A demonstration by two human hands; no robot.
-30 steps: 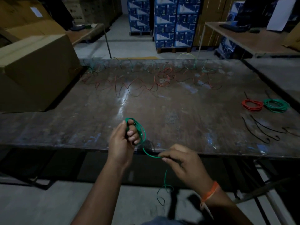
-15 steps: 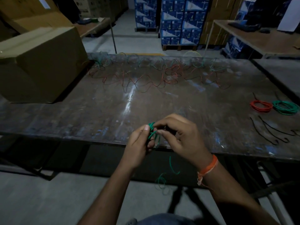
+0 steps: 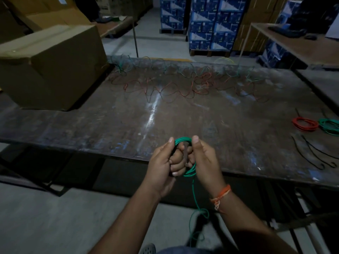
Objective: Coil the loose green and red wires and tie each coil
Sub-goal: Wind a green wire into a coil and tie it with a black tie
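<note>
We see both hands raised together over the near edge of the table (image 3: 128,125), sharing one green coil (image 3: 183,139). The left hand (image 3: 161,162) has its fingers (image 3: 177,166) curled through the loops, thumb up against the coil's left side, so it grips the coil. The right hand (image 3: 203,162) curls around the coil's right side, thumb pressed to the top of the loops; its other fingers are hidden behind the hand, and we cannot tell how they lie. From the bottom of the coil a loose green tail (image 3: 194,195) hangs down past the table's edge toward the floor, ending in a few slack curls. An orange thread band (image 3: 221,195) circles the right wrist. Along the far side of the table lie the loose wires (image 3: 165,85), red and green strands tangled in a long row. Near the right edge a finished red coil (image 3: 305,123) sits just beside a finished green coil (image 3: 329,126), with several dark ties (image 3: 311,153) lying nearer than them. A large cardboard box (image 3: 51,70) stands on the far left of the table.
</note>
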